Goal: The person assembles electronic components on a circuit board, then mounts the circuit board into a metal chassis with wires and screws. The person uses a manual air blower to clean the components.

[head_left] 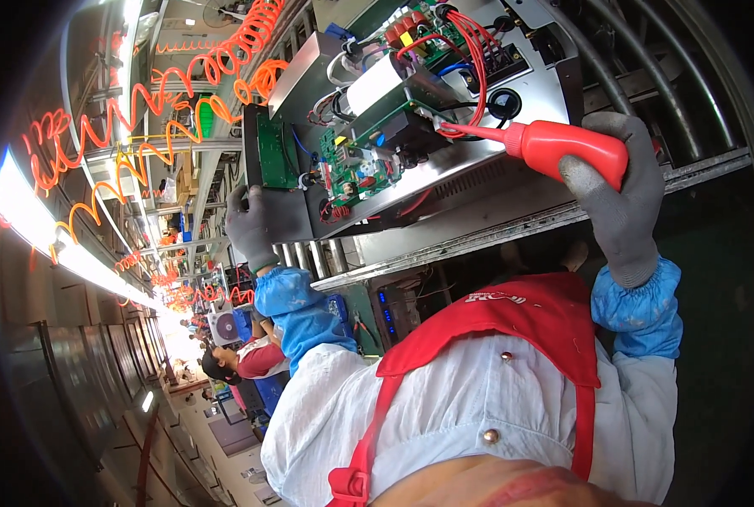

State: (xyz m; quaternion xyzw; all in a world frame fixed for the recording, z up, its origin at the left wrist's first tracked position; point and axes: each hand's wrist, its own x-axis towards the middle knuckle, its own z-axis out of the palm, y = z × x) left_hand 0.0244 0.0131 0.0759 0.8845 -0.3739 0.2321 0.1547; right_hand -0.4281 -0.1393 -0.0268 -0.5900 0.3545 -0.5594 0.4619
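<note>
My right hand, in a grey glove, is wrapped round a red squeeze bottle. The bottle lies tilted with its long thin nozzle pointing left, its tip by a cable terminal on the opened electronic unit. That unit is a metal chassis with green circuit boards, a white block and bundled red wires. At the unit's left end, my gloved left hand rests against the dark panel edge. Its fingers are partly hidden, so what they grip, if anything, does not show.
Metal rollers run under and beside the unit, bordered by a metal rail. Coiled orange air hoses hang at the left. Another person is farther off at the lower left. Pliers hang below the rail.
</note>
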